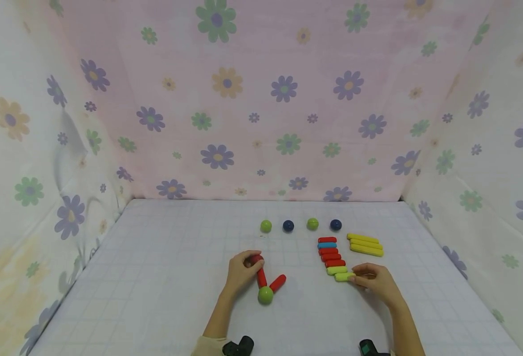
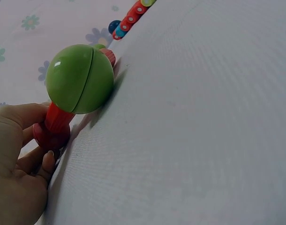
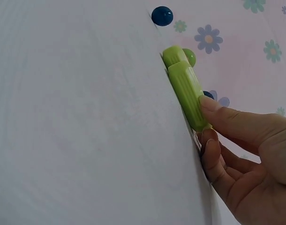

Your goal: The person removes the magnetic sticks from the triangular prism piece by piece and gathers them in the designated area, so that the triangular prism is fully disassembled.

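My left hand [image 1: 242, 271] grips a red ball [image 1: 256, 259] between thumb and fingers. From that ball a red stick [image 1: 261, 278] runs to a green ball [image 1: 265, 295], and a second red stick [image 1: 278, 283] angles off the green ball to the right, forming a V on the table. My right hand [image 1: 377, 281] pinches one end of a yellow-green stick [image 3: 187, 96] with thumb and fingertips. That stick lies at the near end of a row of sticks, beside another yellow-green stick [image 1: 337, 270].
Red sticks [image 1: 330, 257] and a blue stick [image 1: 327, 245] continue the row. Three yellow sticks [image 1: 366, 244] lie to its right. Farther back, two green balls, one at left [image 1: 266, 226], alternate with two dark blue balls [image 1: 288, 226]. Flowered cloth walls [image 1: 261, 99] surround the white table [image 1: 154, 277].
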`<state>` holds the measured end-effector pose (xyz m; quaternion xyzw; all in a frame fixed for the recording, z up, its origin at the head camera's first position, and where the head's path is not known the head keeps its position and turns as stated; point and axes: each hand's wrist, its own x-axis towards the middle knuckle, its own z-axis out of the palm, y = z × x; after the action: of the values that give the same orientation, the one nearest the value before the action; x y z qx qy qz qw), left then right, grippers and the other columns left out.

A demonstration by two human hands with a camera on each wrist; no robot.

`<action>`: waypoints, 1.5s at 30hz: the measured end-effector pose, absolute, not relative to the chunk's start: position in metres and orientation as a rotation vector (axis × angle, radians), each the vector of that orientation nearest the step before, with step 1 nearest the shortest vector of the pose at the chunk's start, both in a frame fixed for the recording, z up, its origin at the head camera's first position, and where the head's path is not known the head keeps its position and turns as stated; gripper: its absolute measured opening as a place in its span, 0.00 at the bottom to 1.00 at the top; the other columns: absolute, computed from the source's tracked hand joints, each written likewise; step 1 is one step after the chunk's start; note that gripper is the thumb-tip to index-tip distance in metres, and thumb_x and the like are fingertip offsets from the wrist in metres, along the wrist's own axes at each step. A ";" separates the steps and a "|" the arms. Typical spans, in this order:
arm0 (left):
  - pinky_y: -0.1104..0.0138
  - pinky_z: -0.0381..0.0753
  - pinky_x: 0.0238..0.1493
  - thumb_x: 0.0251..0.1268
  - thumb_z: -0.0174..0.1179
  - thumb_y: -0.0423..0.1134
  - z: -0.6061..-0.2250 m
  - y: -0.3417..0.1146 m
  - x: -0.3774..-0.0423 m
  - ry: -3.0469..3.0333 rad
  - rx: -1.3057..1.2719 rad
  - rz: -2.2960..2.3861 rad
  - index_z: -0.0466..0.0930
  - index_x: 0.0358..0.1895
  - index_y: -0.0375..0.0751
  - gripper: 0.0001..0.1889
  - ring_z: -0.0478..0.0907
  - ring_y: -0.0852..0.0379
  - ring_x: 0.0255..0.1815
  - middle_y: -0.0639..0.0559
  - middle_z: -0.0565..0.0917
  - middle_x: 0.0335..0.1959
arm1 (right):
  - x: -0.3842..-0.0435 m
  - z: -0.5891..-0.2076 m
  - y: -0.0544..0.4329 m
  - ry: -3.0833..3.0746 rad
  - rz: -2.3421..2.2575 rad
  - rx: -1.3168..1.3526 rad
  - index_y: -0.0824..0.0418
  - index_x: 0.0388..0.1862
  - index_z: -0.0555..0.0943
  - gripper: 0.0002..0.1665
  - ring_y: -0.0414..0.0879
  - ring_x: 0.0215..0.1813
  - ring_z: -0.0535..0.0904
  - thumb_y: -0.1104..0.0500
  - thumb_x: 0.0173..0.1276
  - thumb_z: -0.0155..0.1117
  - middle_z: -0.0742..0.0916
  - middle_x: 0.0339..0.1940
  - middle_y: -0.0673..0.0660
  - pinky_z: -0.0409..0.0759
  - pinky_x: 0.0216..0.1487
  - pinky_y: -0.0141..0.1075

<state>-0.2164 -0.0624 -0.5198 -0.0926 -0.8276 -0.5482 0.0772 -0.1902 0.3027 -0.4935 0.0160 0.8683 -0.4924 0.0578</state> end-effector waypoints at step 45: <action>0.71 0.79 0.38 0.56 0.66 0.37 -0.520 -0.058 -0.218 -2.339 -0.023 -1.734 0.79 0.43 0.34 0.14 0.78 0.55 0.34 0.45 0.83 0.36 | -0.207 -0.491 0.158 2.238 -1.482 -0.723 0.70 0.56 0.76 0.23 0.46 0.32 0.78 0.65 0.62 0.64 0.80 0.54 0.68 0.77 0.33 0.30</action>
<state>-0.2177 -0.0578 -0.5204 -0.0079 -0.7980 -0.5917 0.1145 -0.2069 0.1577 -0.4911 -0.2559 0.7920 -0.5243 0.1798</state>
